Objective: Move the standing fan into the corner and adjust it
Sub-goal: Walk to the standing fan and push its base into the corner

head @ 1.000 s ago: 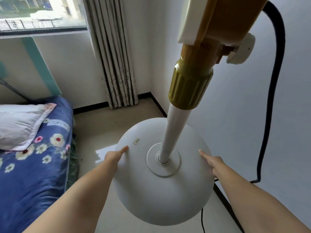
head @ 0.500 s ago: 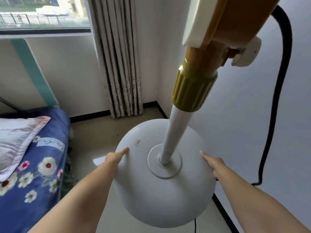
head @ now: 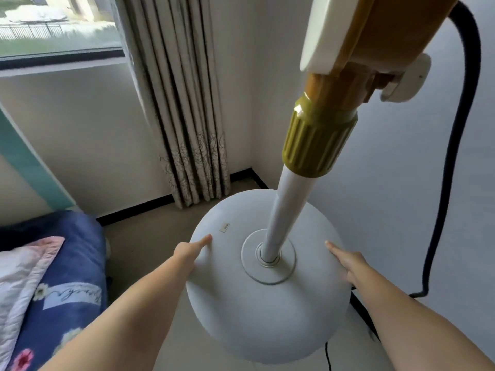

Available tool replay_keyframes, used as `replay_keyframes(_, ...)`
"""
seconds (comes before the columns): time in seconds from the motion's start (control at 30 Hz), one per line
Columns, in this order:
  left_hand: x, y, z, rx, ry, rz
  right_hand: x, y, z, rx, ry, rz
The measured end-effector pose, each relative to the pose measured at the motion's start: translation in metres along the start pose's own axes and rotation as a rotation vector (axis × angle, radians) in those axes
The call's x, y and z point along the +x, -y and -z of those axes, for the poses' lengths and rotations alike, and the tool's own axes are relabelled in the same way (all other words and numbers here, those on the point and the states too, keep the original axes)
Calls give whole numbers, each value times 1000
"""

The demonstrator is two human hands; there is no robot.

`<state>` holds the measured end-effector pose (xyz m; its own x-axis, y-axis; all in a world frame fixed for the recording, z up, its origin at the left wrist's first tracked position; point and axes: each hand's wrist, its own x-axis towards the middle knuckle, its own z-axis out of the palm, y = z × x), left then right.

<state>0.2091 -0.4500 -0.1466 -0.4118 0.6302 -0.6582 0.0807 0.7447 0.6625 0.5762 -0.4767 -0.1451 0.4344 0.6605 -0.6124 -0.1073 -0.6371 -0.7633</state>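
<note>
The standing fan has a round white base (head: 257,311), a white pole (head: 288,210), an olive ribbed collar (head: 316,140) and a tan-and-cream housing (head: 369,30) at the top right. My left hand (head: 191,253) grips the base's left rim, thumb on top. On the right rim sits my right hand (head: 348,263), thumb laid over the top. The fingers of both hands are hidden under the rim. The base sits close to the room's corner (head: 251,170), beside the right wall.
A pleated grey curtain (head: 184,108) hangs left of the corner under the window (head: 53,22). A bed with a blue floral cover (head: 61,290) and a pale quilt (head: 24,274) lies at the left. A black cable (head: 450,162) loops down the right wall.
The fan base has slid forward toward the corner with both hands on its rim. The view has followed, so the bed has dropped away to the left and the curtain looms nearer.
</note>
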Motion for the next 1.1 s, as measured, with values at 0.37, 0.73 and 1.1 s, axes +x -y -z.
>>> replay_keyframes(0.37,117,-91,-4,43,78,-4,79,59,-89,40,-48,-16)
replay_keyframes(0.73,228,-199,-3,70,137,-33,155,131,-172,51,-96,-82)
replay_keyframes(1.1,349,-278,-6,130,209,-60,241,135,-262,176,-174,-128)
